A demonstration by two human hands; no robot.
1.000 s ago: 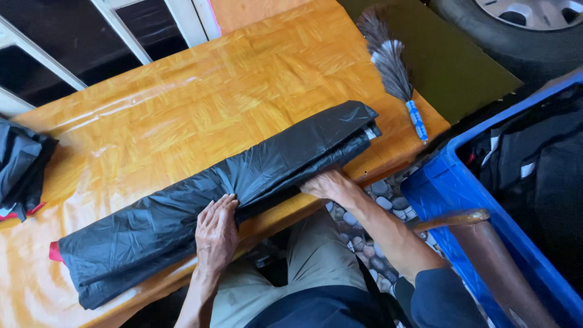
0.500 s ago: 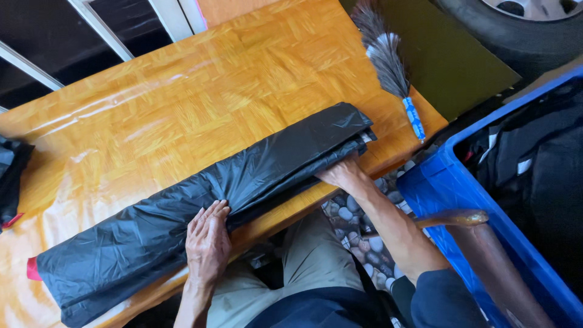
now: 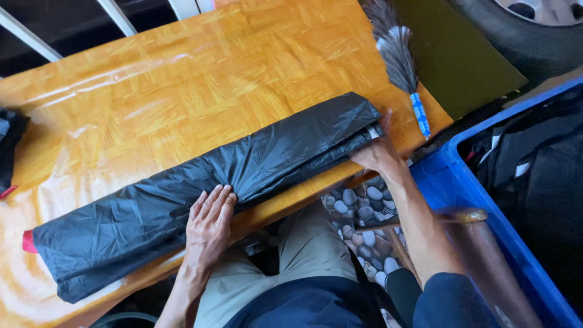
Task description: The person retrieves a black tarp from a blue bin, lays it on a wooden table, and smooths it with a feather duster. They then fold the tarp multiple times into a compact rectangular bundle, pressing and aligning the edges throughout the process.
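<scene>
A wooden parquet counter (image 3: 182, 91) fills most of the view, and along its near edge lies a long folded black plastic bag (image 3: 200, 188), running from the near left up toward the right, its surface creased and faintly shiny. A blue crate (image 3: 461, 182) stands at the right, cut off by the picture's edge, its dark contents hard to make out. The left hand (image 3: 208, 228) lies flat on the middle of the bag, fingers (image 3: 212, 203) stretched out and close together, gripping nothing. The right hand (image 3: 376, 152) is at the bag's right end, fingers loosely spread and touching the layered edge; whether they pinch it cannot be told. A feather duster (image 3: 401, 61) with a blue handle lies just beyond that end. A small red bit (image 3: 28, 242) shows at the bag's left end, mostly hidden.
</scene>
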